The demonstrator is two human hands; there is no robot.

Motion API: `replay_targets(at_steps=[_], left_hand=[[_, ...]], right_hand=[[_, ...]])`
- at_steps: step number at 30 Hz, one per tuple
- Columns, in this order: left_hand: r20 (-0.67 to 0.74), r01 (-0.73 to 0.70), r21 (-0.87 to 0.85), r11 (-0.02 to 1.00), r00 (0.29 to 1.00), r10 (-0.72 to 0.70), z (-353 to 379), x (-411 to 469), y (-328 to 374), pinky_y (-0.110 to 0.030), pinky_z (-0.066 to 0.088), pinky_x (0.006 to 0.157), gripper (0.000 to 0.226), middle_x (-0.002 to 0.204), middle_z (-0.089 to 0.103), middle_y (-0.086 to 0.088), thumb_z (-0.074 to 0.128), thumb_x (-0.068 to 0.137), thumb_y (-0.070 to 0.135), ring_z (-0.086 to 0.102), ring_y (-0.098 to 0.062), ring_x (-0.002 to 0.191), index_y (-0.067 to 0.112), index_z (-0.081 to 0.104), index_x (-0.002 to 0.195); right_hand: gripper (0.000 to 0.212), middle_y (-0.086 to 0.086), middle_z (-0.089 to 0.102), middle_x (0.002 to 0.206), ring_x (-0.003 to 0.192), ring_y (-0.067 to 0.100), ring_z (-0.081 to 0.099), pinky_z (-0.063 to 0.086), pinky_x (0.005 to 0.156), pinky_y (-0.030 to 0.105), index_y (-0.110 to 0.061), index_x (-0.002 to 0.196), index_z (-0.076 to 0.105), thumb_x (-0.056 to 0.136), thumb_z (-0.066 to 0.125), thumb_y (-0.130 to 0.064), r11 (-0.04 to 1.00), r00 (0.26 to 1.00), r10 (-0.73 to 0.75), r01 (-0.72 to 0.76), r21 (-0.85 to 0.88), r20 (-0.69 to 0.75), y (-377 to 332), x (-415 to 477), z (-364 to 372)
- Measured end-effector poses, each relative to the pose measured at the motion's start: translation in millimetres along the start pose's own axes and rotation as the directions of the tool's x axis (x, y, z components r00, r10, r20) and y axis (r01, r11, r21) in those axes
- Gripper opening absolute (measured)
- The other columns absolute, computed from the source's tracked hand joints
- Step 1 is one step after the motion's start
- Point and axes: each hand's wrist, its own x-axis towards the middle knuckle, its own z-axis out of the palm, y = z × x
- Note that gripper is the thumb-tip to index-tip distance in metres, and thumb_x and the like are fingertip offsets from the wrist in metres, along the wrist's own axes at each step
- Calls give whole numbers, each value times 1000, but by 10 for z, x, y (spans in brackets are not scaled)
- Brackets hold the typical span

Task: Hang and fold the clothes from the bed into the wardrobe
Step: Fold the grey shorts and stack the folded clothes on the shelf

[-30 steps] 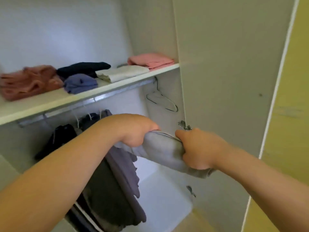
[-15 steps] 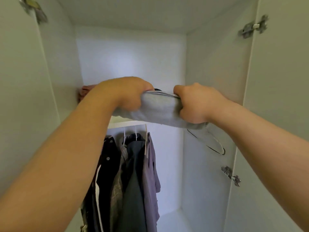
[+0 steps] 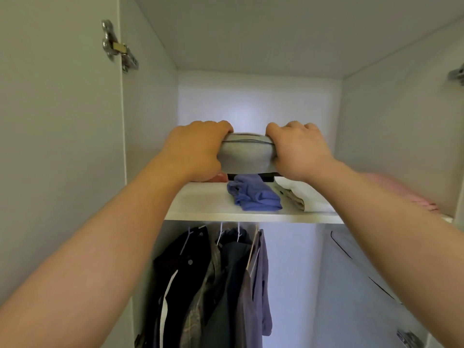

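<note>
The folded grey garment (image 3: 247, 156) is held up at the level of the wardrobe's top compartment, above the shelf (image 3: 251, 217) and over the clothes at its back. The left hand (image 3: 198, 151) grasps its left end and the right hand (image 3: 298, 151) its right end, fingers curled over the top and thumbs beneath. Whether its underside already touches the pile below cannot be told.

The step in hand looks like stowing 1 folded piece on the shelf. The next move probably calls for choosing a spot, either on top of the back pile or on the bare board at the front left. The garment then has to go down flat before both hands let go together, so the fold does not spring open.

5 garments lie on the shelf:
- 1 reddish piece (image 3: 220, 177), mostly hidden by the left hand
- 1 dark piece (image 3: 266, 175), seen only as a strip
- 1 crumpled blue garment (image 3: 253, 195)
- 1 folded white garment (image 3: 303, 198)
- 1 folded pink garment (image 3: 401, 193) at the far right

Below the shelf, about 4 garments hang close together:
- a black jacket (image 3: 180, 285)
- an olive patterned one (image 3: 203, 302)
- a navy one (image 3: 232, 270)
- a grey-purple shirt (image 3: 261, 285)

1 empty wire hanger (image 3: 356, 267) hangs at the right, well apart from them. 3 metal hinges show: upper left (image 3: 118, 46), upper right (image 3: 457, 75) and lower right (image 3: 409, 339).
</note>
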Motion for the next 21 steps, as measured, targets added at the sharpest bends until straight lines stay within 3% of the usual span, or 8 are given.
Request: replay_targets(at_steps=[3,8,12,17,21], left_hand=[[-70,7,108,994,998,0,119,46,-16,-43,53,79,56,112,64,2,66,78,18,60,-27,99,31,49,130],[-155,8,299,954,987,40,298,6,-98,-33,40,67,47,111,66,6,61,84,25,60,-25,95,30,50,130],[-116,55,412,910,993,-8,426,-120,-249,-32,36,67,53,116,65,6,61,82,13,59,-26,97,27,51,132],[-59,103,529,842,995,-85,455,-215,-447,-32,32,69,56,120,63,6,59,79,10,58,-26,100,26,51,132],[-72,117,671,732,993,-93,465,-225,-556,-32,29,63,48,103,66,3,56,73,10,60,-28,87,22,61,119]], right_hand=[[30,-2,61,86,101,29,49,25,76,37,-19,104,47,77,60,-16,998,998,-51,51,-28,-24,87,228,332],[33,-3,61,88,98,27,47,27,76,37,-22,104,45,78,64,-15,991,992,-124,124,55,-14,56,602,781],[31,-1,59,86,84,23,38,29,72,36,-21,101,45,78,64,-11,969,974,-223,225,102,-27,-95,908,1022],[38,6,51,88,71,28,48,37,58,37,-20,99,34,82,66,-11,934,950,-300,273,231,91,-547,1259,1134],[29,14,51,101,79,34,51,37,64,39,-14,105,39,87,61,-9,874,975,-222,212,437,-28,-890,1450,1266]])
